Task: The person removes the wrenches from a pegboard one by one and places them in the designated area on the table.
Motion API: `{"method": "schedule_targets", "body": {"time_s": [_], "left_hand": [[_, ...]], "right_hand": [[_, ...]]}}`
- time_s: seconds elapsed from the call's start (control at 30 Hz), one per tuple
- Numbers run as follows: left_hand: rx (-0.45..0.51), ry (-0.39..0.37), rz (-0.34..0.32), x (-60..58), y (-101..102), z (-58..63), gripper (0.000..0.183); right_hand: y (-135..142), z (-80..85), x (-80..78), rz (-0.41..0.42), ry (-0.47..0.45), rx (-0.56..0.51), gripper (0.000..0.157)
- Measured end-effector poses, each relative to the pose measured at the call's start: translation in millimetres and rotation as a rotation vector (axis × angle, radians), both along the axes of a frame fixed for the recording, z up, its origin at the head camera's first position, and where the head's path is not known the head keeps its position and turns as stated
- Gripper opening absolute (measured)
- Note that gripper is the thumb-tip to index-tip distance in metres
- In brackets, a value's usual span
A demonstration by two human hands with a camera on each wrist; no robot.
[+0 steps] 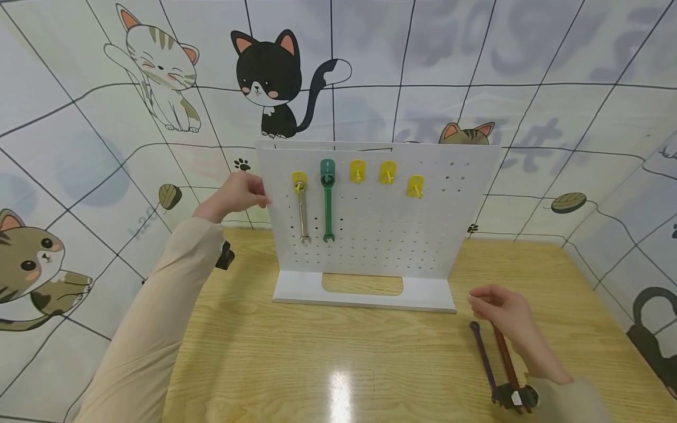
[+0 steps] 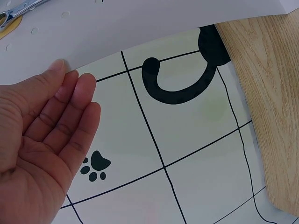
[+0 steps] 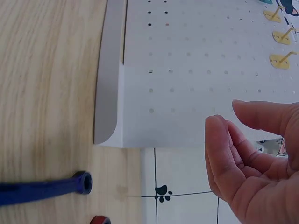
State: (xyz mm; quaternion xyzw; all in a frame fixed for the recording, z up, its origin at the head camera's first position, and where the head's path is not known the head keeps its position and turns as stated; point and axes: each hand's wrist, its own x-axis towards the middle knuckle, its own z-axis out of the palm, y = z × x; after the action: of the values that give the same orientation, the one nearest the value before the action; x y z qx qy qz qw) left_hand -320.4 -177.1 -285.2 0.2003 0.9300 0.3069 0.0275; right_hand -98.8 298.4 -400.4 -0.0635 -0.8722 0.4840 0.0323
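A white pegboard (image 1: 381,223) stands upright on the table, and my left hand (image 1: 239,192) pinches its left edge between thumb and fingers. On the board, a silver wrench (image 1: 302,214) hangs from a yellow hook, and a green wrench (image 1: 328,205) hangs from a green hook beside it. Three bare yellow hooks (image 1: 388,173) sit to their right. My right hand (image 1: 502,317) hovers off the board's lower right corner, fingers loosely curled around nothing. Beneath it lie a purple-blue wrench (image 3: 46,187) and a red wrench (image 1: 505,355), the latter partly hidden by the hand.
The wooden table (image 1: 275,364) spreads in front of the board. Its white base (image 1: 365,299) has a wide cutout. Behind hangs a tiled-pattern backdrop (image 1: 370,111) with cartoon cats. Dark wrist cameras (image 1: 515,398) show at both cuffs.
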Motion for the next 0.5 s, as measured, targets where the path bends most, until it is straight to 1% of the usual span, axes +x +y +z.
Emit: {"method": "schedule_targets", "body": {"time_s": [0.07,0.2,0.5], "left_hand": [[-0.001,-0.003,0.002,-0.3,0,-0.4,0.008],[-0.003,-0.001,0.001,-0.2,0,-0.7,0.009],[-0.008,0.014,0.000,0.6,0,0.1,0.009]], "right_hand": [[-3,1.1,-3.1,0.007,0.017,-0.001,0.033],[-11,5.9,-8.8,0.017,0.022,-0.003,0.032],[-26,12.8,-21.1,0.048,0.042,-0.062,0.030]]}}
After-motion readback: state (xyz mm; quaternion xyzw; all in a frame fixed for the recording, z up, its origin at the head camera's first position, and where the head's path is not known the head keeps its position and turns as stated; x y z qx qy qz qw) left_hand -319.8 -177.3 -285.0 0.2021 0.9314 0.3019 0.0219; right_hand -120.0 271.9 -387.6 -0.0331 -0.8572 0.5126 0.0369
